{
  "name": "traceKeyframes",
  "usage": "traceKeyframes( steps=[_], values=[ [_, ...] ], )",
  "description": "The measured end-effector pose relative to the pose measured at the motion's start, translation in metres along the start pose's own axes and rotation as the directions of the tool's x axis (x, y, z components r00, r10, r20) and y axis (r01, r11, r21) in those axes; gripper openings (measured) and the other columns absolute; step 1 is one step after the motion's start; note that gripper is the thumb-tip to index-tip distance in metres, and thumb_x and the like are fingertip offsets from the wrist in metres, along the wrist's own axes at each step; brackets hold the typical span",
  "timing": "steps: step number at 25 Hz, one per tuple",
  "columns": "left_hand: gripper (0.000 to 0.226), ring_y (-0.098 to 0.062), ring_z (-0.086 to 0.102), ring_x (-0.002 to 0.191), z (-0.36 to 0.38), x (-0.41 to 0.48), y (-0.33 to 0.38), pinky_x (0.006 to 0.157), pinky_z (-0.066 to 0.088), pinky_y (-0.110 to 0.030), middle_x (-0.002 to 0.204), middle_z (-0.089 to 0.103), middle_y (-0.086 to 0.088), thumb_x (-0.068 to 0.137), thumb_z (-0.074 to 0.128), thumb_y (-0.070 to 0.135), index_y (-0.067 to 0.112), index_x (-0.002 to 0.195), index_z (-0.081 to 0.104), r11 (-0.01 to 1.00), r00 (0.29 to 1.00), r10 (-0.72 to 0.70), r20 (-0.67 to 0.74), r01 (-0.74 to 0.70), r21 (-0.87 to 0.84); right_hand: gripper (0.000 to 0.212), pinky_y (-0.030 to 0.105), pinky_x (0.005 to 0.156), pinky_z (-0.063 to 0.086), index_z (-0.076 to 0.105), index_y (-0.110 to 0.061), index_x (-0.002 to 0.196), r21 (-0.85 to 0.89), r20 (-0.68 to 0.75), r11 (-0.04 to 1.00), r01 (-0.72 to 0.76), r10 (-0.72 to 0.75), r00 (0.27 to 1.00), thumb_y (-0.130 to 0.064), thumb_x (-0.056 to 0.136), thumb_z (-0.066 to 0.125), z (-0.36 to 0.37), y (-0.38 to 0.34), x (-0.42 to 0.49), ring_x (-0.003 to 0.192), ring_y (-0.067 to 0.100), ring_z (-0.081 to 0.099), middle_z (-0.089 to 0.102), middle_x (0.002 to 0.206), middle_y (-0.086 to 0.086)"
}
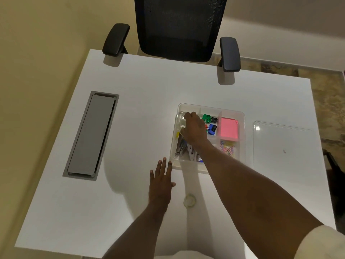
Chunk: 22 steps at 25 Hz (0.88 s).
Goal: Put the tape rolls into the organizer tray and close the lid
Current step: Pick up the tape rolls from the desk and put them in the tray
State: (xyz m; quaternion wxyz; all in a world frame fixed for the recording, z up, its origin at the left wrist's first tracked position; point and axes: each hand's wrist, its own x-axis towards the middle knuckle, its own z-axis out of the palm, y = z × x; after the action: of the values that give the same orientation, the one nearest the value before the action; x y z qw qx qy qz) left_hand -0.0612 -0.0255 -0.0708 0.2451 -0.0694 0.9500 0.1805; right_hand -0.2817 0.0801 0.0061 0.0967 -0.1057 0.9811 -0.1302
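On the left of the white table there is a long grey cover set flat into the top. Next comes the left hand, lying flat on the table with its fingers spread wide and holding nothing; its fingertips are just beside the near left corner of the tray. Close to that hand, a bit to the right and nearer the person, one clear tape roll lies flat on the table by itself, outside the tray. It is see-through and pale with a round hole in the middle. Then there is the clear plastic tray, split into small boxes with its top open. In its far left box are more clear tape rolls, shiny and hard to count. The right hand reaches into that box with bent fingers resting on the rolls; I cannot tell if it is gripping one or only touching. Under the wrist, the near left box holds grey metal tools. The middle box holds green, black, blue and red clips. The right side has a pink pad of sticky notes and, nearer, a heap of coloured paper clips. Farthest right, the clear lid lies flat on the table, apart from the tray. A black chair stands behind the table.
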Motion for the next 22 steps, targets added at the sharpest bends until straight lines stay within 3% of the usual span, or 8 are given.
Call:
traceKeyframes(
  steps=[4, 8, 12, 16, 19, 22],
  values=[
    [0.091, -0.024, -0.019, 0.155, -0.007, -0.004, 0.001, 0.125, -0.004, -0.051, 0.168, -0.020, -0.001, 0.098, 0.062, 0.035, 0.024, 0.162, -0.002, 1.000, 1.000, 0.018, 0.005, -0.018, -0.015, 0.044, 0.041, 0.088, 0.048, 0.060, -0.011, 0.121, -0.008, -0.087, 0.997, 0.082, -0.082, 0.993, -0.010, 0.079, 0.075, -0.002, 0.009, -0.050, 0.102, 0.028, 0.061, 0.063, 0.114, 0.010],
    [0.091, -0.025, -0.010, 0.158, -0.013, -0.006, 0.000, 0.127, 0.007, -0.055, 0.171, -0.010, -0.005, 0.097, 0.064, 0.033, 0.020, 0.162, 0.002, 0.999, 0.999, 0.033, -0.002, -0.033, -0.018, 0.039, 0.033, 0.080, 0.048, 0.059, -0.012, 0.117, -0.015, -0.086, 0.989, 0.145, -0.146, 0.986, -0.017, 0.082, 0.075, 0.001, 0.020, -0.109, 0.094, 0.021, 0.058, 0.063, 0.108, 0.006],
    [0.092, -0.027, -0.005, 0.158, -0.013, -0.006, 0.001, 0.126, 0.012, -0.056, 0.171, -0.006, -0.006, 0.095, 0.066, 0.036, 0.019, 0.162, 0.006, 0.999, 0.999, 0.043, -0.019, -0.043, 0.023, 0.038, 0.035, 0.084, 0.051, 0.060, -0.013, 0.119, 0.101, -0.061, 0.982, 0.158, -0.153, 0.986, -0.022, 0.084, 0.073, 0.013, 0.034, -0.173, 0.096, 0.023, 0.061, 0.065, 0.111, 0.007],
    [0.089, -0.025, -0.007, 0.158, -0.014, -0.009, -0.001, 0.127, 0.011, -0.054, 0.171, -0.008, -0.006, 0.097, 0.063, 0.038, 0.019, 0.162, 0.005, 0.998, 0.998, 0.054, -0.025, -0.053, 0.035, 0.041, 0.035, 0.090, 0.050, 0.060, -0.016, 0.125, 0.180, 0.078, 0.975, 0.130, -0.146, 0.986, -0.034, 0.089, 0.068, 0.031, 0.052, -0.230, 0.104, 0.021, 0.060, 0.064, 0.121, 0.003],
    [0.089, -0.025, -0.007, 0.158, -0.015, -0.009, -0.001, 0.127, 0.010, -0.053, 0.171, -0.008, -0.005, 0.098, 0.062, 0.040, 0.020, 0.162, 0.004, 0.998, 0.998, 0.059, -0.019, -0.059, 0.025, 0.064, 0.035, 0.096, 0.046, 0.047, -0.022, 0.139, 0.141, 0.237, 0.983, 0.120, -0.151, 0.960, -0.052, 0.086, 0.065, 0.050, 0.065, -0.258, 0.114, 0.021, 0.053, 0.054, 0.135, -0.001],
    [0.089, -0.025, -0.008, 0.158, -0.017, -0.009, -0.001, 0.128, 0.010, -0.054, 0.171, -0.009, -0.005, 0.098, 0.061, 0.040, 0.020, 0.162, 0.004, 0.998, 0.999, 0.054, -0.002, -0.053, 0.033, 0.077, 0.036, 0.099, 0.045, 0.041, -0.025, 0.145, 0.135, 0.302, 0.985, 0.105, -0.142, 0.943, -0.053, 0.080, 0.073, 0.064, 0.067, -0.273, 0.119, 0.022, 0.049, 0.049, 0.140, -0.001]
  ],
)
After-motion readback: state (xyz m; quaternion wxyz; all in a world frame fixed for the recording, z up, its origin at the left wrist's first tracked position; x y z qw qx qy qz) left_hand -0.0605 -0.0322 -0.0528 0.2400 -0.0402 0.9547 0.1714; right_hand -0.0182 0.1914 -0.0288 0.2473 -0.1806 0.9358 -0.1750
